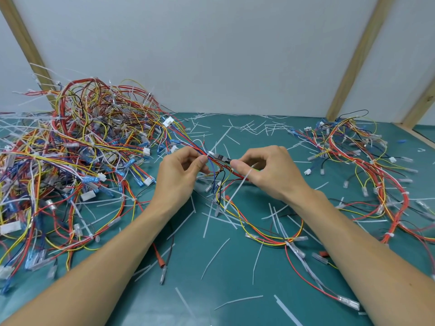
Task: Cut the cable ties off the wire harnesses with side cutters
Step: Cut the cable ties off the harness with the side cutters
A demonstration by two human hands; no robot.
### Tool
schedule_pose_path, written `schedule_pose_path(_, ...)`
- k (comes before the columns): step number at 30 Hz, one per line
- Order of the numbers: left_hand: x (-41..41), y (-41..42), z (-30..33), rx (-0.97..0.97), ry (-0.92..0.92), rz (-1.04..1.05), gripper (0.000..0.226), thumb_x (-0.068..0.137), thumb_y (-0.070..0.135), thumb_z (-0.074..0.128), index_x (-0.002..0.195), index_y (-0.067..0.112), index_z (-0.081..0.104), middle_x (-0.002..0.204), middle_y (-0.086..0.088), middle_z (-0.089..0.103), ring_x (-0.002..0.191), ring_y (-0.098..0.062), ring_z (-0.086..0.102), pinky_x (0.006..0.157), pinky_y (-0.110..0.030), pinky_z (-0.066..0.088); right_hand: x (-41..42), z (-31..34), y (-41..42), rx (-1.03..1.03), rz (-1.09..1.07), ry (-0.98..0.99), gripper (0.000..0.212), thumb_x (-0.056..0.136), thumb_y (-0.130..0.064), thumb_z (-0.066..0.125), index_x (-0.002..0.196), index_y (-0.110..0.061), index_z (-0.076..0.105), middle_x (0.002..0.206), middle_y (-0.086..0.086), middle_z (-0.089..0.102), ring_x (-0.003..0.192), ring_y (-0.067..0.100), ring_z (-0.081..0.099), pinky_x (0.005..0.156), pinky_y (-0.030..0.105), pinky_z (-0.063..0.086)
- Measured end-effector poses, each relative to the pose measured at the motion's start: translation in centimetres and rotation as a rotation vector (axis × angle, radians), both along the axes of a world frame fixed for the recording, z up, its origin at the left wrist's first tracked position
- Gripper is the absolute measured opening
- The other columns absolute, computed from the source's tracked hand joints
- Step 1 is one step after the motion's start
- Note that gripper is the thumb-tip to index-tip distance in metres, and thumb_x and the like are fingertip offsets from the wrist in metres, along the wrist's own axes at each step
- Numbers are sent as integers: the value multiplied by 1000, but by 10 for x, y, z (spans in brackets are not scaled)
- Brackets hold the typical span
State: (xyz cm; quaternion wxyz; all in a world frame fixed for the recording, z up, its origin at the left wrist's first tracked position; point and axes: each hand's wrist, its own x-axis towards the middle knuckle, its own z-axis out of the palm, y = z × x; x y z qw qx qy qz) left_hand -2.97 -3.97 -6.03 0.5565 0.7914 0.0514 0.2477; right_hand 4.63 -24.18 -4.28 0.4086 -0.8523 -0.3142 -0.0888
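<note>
Head view: left hand point(182, 171) pinches the harness point(217, 162) above the bench point(235, 267); right hand point(263, 171) grips cutters point(220, 157), tips at a tie point(211, 153) on it.

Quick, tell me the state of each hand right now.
Left hand: fingers pinch the red-and-blue wire harness beside its white plastic cable tie.
Right hand: grips the small side cutters.

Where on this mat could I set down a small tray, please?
Barest is the near mat between the forearms, with only scattered tie offcuts. The big harness pile crowds the left; a smaller pile crowds the right.
</note>
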Motion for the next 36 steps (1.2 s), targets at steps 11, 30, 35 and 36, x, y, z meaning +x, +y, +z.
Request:
schedule_pose_path(11, -3, 1, 4, 56, 17, -12, 13, 98, 17, 64, 90, 6, 66, 78, -6, 75, 79, -16, 74, 70, -28, 53, 2, -2, 1, 15, 5, 4, 42, 78, -68, 62, 74, -29, 78, 66, -13, 72, 66, 9, 69, 68, 37, 57)
schedule_pose_path(30, -1, 2, 1, 70, 4, -24, 13, 97, 18, 65, 87, 11, 66, 76, -4, 75, 76, -12, 73, 69, -25, 54, 2, -2, 0, 49, -22, 3, 28, 80, -57, 73, 72, -31, 81, 62, -16, 71, 61, 7, 68, 62, 31, 56)
schedule_pose_path(35, 1, 3, -1, 57, 6, -22, 12, 97, 20, 65, 86, 17, 66, 73, 0, 75, 77, -18, 74, 71, -37, 55, 3, -3, 0, 57, -21, 1, 27, 82, -54, 75, 72, -29, 81, 58, -17, 69, 54, 3, 62, 58, 26, 51)
schedule_pose_path(36, 1, 3, -1, 55, 4, -23, 12, 97, 20, 65, 85, 17, 66, 73, 0, 75, 77, -18, 74, 72, -38, 55, 3, -3, 0, 57, -21, 4, 27, 82, -53, 75, 72, -29, 81, 57, -17, 68, 53, 3, 61, 57, 26, 50)
